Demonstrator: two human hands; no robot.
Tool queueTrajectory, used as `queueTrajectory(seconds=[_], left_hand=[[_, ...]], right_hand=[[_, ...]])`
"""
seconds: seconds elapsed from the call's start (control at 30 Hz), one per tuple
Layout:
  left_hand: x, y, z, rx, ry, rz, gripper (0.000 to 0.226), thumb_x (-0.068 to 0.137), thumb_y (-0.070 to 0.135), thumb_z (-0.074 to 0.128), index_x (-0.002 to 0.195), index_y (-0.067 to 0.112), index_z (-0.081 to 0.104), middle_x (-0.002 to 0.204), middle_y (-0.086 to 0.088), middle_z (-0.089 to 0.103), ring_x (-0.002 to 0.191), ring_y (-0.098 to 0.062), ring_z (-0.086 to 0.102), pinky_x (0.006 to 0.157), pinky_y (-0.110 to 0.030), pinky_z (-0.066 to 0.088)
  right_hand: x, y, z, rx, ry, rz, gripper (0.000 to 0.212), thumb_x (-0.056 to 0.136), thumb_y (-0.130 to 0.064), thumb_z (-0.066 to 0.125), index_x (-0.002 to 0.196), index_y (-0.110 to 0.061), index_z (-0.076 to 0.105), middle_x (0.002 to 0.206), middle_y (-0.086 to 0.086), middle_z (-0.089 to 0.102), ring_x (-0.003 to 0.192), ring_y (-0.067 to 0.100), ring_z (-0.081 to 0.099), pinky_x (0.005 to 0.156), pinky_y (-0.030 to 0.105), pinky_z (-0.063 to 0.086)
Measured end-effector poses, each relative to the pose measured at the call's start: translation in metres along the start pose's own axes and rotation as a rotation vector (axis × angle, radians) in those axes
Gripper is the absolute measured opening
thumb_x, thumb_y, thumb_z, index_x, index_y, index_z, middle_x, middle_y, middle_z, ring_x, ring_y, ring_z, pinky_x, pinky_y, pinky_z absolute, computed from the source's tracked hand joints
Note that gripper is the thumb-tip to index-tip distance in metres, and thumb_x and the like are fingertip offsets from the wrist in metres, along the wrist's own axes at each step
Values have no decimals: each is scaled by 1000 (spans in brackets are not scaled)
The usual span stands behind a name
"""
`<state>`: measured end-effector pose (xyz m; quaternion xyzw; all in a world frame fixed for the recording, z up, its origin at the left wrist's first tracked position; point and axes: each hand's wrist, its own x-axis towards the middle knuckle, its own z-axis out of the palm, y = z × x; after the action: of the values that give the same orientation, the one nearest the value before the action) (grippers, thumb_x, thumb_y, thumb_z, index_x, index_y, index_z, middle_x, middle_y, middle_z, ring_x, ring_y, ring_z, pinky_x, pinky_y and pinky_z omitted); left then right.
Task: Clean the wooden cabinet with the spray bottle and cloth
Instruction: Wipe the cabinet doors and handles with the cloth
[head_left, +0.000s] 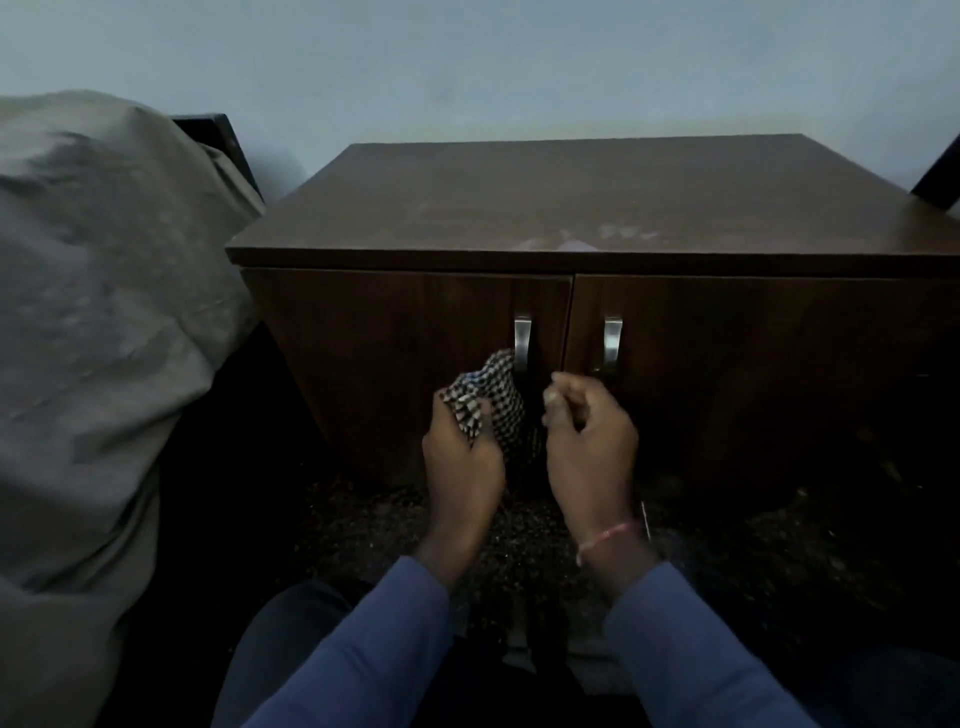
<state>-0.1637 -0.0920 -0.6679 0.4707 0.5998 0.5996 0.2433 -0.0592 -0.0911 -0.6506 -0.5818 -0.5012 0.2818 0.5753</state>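
While the left hand (462, 457) grips the checked cloth (493, 400) low before the wooden cabinet (415, 353), the right hand (589, 441) is loosely curled and empty beside it, so the left door lies straight ahead, nearest the cloth.

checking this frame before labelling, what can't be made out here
Head view:
- Spray bottle: nowhere in frame.
- Cloth: lower part hidden between the left hand and right hand.
- Right fingers: curled, contents unclear.
- Cabinet: right end cut off by the edge.
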Motion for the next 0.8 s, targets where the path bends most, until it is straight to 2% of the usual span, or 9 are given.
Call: queueTrajectory(seconds=[0.1,0.17,0.23,0.33,0.4,0.5,0.57,0.67,0.8], left_hand=[[-27,-7,-6,2,-100,-84,19,95,13,56,112,19,61,95,16,66,88,2,63,77,-16,46],[-50,-12,-8,-62,-292,-161,19,94,32,53,111,29,62,104,12,69,98,1,64,86,-19,48],[-59,-19,-15,12,-442,-126,42,90,49,42,128,35,54,137,5,57,129,-4,50,111,-28,37],[-56,-5,-40,38,-614,-30,71,81,26,52,149,29,33,160,13,23,147,2,17,123,-28,17],[-56,10,-55,-233,-583,21,75,74,19,59,146,20,39,157,9,34,145,-3,27,120,-29,24],[-52,24,-64,-518,-289,62,59,72,12,61,130,13,56,136,4,61,131,-15,53,105,-25,45],[-41,25,-58,-576,-225,35,54,73,11,60,126,16,59,128,4,66,123,-15,59,96,-23,49],[-21,23,-46,-687,-300,-58,58,74,22,60,131,15,55,131,-4,64,125,-20,57,98,-28,49],[-12,0,-38,-694,-388,-237,57,80,40,60,133,18,56,132,-7,64,126,-23,57,103,-37,43]], right_hand=[[-43,8,-4,190,-303,267,31,84,-49,61,103,-25,68,96,-8,73,94,6,67,78,15,50],[-70,12,1,351,-488,394,44,80,-55,59,114,-27,65,108,-10,72,105,4,65,88,19,48],[-82,10,5,526,-467,452,40,78,-44,62,114,-28,64,111,-13,71,107,0,63,91,19,44],[-78,0,3,737,-376,468,45,80,-27,67,125,-26,61,120,-8,68,115,7,62,99,31,45],[-73,-13,2,638,-279,320,31,89,-18,64,119,-24,64,114,-7,71,110,9,65,93,29,49],[-56,-40,7,159,46,-248,19,94,-12,56,105,-26,64,99,-9,70,95,1,65,80,14,49],[-36,-45,20,-122,106,-603,28,90,-10,53,117,-8,63,114,6,63,108,10,60,91,16,48],[-8,-39,47,-355,-32,-618,41,89,-10,46,128,-2,57,131,14,54,123,24,53,102,33,47],[-12,-1,69,-382,-218,-432,37,88,-10,52,124,-5,60,126,12,59,118,26,55,97,39,48]])
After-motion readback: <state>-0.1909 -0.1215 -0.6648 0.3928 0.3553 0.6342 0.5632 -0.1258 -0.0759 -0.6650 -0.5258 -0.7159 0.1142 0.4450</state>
